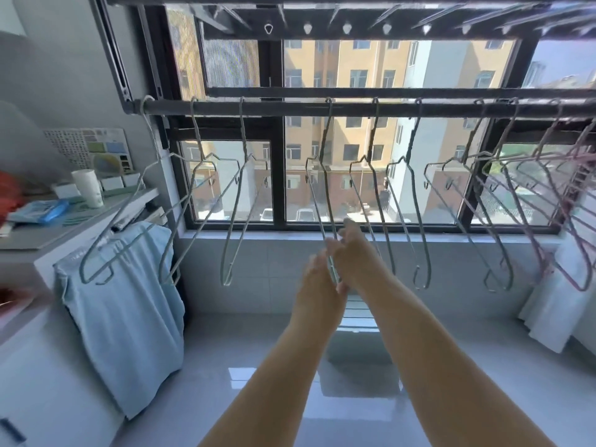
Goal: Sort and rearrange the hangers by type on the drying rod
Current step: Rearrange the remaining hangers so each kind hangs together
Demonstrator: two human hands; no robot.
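A dark drying rod [283,108] runs across the window. Several grey metal hangers hang from it, spaced along its length. At the far right hang pink hangers [577,227], bunched together. Both my hands are raised to one grey hanger [317,185] near the rod's middle. My left hand [317,282] holds its lower end from the left. My right hand [353,253] grips the same lower end from the right. The hanger's hook is over the rod.
A white counter [64,227] at the left holds a cup [88,188], blue packets and boxes. A light blue cloth [129,311] hangs down its side. White fabric [554,311] hangs at the right. A second rack [354,27] sits overhead.
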